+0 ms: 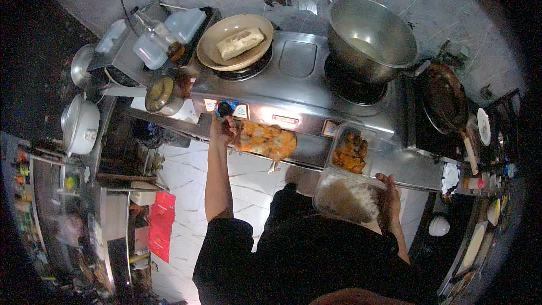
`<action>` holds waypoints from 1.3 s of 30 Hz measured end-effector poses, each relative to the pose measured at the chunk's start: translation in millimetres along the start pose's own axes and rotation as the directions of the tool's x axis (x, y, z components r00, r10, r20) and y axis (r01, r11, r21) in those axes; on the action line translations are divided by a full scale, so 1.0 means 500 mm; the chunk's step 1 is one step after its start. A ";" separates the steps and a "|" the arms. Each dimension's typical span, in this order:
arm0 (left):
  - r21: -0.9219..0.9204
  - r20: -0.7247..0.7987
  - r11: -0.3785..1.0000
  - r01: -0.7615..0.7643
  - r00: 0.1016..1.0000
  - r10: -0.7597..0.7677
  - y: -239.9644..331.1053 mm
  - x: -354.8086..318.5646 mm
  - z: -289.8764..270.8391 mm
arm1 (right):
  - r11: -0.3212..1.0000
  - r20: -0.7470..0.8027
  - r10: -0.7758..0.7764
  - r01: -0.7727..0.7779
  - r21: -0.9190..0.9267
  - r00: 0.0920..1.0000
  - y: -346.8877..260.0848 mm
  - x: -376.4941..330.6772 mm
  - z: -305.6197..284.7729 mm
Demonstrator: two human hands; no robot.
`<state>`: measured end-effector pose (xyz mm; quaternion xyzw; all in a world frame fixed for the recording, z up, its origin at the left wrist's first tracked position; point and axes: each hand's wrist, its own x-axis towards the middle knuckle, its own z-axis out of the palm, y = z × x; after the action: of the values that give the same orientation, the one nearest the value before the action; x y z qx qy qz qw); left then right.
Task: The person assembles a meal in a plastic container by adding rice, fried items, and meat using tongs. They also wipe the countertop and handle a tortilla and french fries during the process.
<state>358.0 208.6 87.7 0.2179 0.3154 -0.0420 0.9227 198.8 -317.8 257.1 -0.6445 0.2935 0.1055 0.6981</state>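
My left hand (pixel 224 128) is at the stove's front panel, its fingers closed around a black stove knob (pixel 224 108). Right beside that hand, along the stove's front edge, lies a strip of orange food with paler patches (pixel 265 140); what it rests on is hard to make out. My right hand (pixel 389 197) grips the right side of a clear plastic container (pixel 344 199) with white, rice-like food inside. Just beyond it, touching or joined to it, a clear section (pixel 370 135) holds browned orange pieces (pixel 350 153). I cannot tell whether these are one container or two.
On the left burner sits a beige pan (pixel 206 51) with a pale wrapped roll (pixel 241 43). A large metal pot (pixel 370 34) stands on the right burner. A dark wok (pixel 446 99) leans at the right. Bottle (pixel 161 36), jar (pixel 161 95) and white lidded pot (pixel 81 124) are left.
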 end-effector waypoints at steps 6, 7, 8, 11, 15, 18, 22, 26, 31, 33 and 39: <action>0.630 -0.043 0.724 -0.281 0.918 0.394 0.036 -0.054 0.007 | 0.998 -0.031 -0.023 0.024 0.057 0.999 0.010 -0.033 0.099; 0.942 0.105 0.176 -0.287 0.745 0.658 0.028 -0.060 0.021 | 0.996 -0.058 -0.034 0.039 0.085 0.998 0.013 -0.038 0.109; 0.951 0.309 -0.238 -0.197 0.629 0.714 0.027 -0.076 0.037 | 0.996 -0.062 -0.031 0.036 0.083 0.998 0.013 -0.045 0.113; 0.468 0.704 -0.863 0.189 0.511 0.493 0.050 -0.109 0.050 | 0.999 -0.041 0.003 -0.001 0.050 0.999 -0.007 -0.061 0.129; 0.500 0.581 -0.838 0.219 0.632 0.513 0.077 -0.164 0.136 | 0.998 -0.096 0.029 -0.024 0.061 0.995 -0.012 -0.071 0.139; 0.622 0.712 -0.782 -0.045 0.447 0.541 0.162 -0.161 0.257 | 0.989 -0.115 -0.054 0.069 0.129 0.992 0.020 -0.058 0.133; 0.393 0.869 -0.894 -0.216 0.404 0.284 0.316 0.006 0.386 | 0.998 -0.092 -0.033 0.039 0.054 0.995 0.016 -0.071 0.126; 0.651 0.444 -0.742 -0.161 0.873 0.201 0.393 0.170 0.490 | 0.995 -0.072 -0.020 0.027 0.094 0.997 0.029 -0.077 0.120; 0.858 0.128 -0.497 -0.128 0.991 -0.033 0.376 0.214 0.546 | 0.988 -0.171 -0.015 0.041 0.151 0.985 0.021 -0.106 0.135; 0.669 0.238 -0.715 -0.204 0.970 -0.053 0.361 0.185 0.557 | 0.988 -0.187 -0.023 0.050 0.145 0.982 0.027 -0.107 0.133; 0.344 0.462 -0.928 -0.141 0.886 0.037 0.271 0.049 0.548 | 0.990 -0.193 -0.028 0.054 0.130 0.981 0.025 -0.099 0.137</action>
<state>560.9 215.0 317.4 0.9936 -0.0577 -0.0958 -0.0160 171.4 -238.7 273.3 -0.6090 0.3522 0.0090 0.7107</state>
